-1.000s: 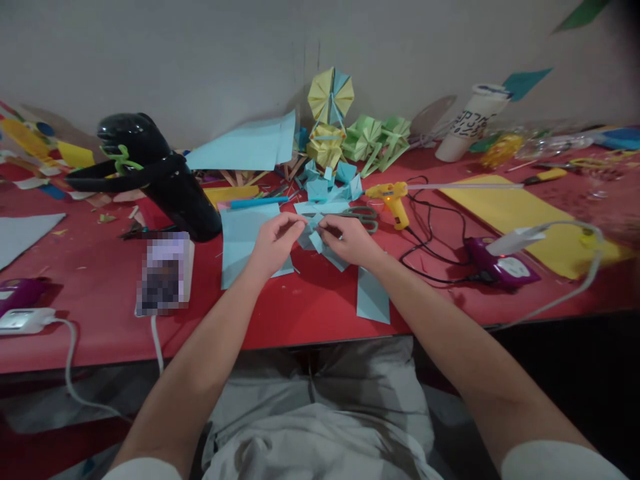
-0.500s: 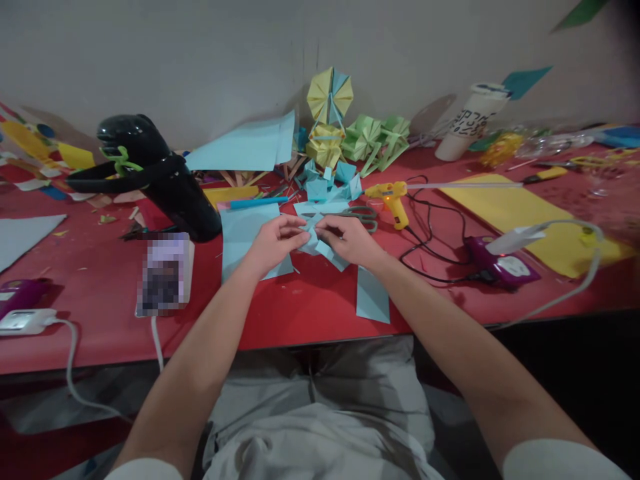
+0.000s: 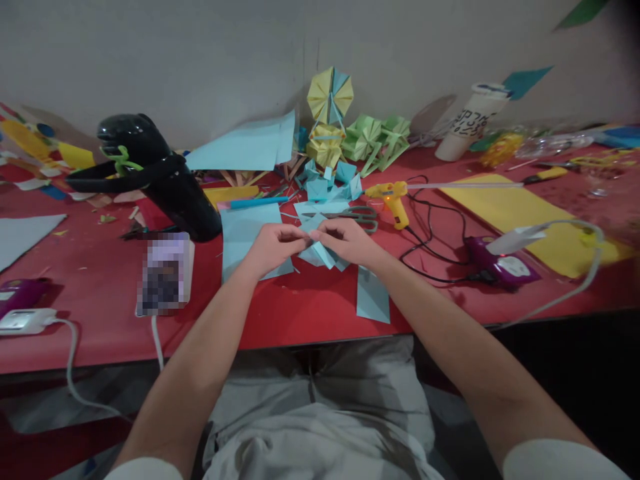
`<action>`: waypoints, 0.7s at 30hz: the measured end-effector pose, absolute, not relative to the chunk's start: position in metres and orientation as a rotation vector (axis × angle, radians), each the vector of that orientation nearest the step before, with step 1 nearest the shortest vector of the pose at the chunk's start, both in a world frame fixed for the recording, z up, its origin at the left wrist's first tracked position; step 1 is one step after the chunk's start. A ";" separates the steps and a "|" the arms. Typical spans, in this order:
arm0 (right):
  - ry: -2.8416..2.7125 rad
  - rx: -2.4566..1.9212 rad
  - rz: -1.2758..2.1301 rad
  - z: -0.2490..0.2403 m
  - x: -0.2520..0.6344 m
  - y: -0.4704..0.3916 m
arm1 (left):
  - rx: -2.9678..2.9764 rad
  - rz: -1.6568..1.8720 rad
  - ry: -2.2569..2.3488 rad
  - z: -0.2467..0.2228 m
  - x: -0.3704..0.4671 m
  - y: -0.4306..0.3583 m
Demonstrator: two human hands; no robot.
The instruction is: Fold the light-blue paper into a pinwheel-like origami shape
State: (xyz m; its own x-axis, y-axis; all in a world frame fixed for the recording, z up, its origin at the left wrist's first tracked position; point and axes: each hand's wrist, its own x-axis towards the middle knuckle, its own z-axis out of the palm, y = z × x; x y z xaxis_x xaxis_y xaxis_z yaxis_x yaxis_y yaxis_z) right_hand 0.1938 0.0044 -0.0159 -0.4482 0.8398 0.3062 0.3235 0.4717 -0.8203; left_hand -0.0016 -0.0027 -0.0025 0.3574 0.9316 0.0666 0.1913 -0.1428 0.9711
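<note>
Both hands pinch the folded blue paper piece between them, left hand and right hand fingertip to fingertip. Scissors lie just beyond the right hand, glue gun farther right; blue sheet under the left.

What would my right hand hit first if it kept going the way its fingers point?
The right hand points left toward the left hand, so it would probably meet the folded light blue paper piece pinched between them, then the left fingertips. Depth is hard to judge.
</note>
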 end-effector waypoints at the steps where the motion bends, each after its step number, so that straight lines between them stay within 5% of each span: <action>1: -1.990 -0.961 0.926 -0.016 0.194 0.005 | 1.587 0.893 1.017 -0.002 -0.002 -0.003; 21: -1.692 -0.976 0.774 -0.016 0.187 0.006 | 1.580 1.248 0.955 -0.007 0.002 0.000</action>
State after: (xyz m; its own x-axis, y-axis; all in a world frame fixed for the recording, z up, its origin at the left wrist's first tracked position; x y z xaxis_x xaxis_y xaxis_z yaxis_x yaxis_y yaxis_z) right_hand 0.1868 0.0058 -0.0161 -0.1805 0.8810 0.4373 0.2453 0.4709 -0.8474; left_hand 0.0023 0.0002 -0.0071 0.1987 0.9329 0.3005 0.0461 -0.3152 0.9479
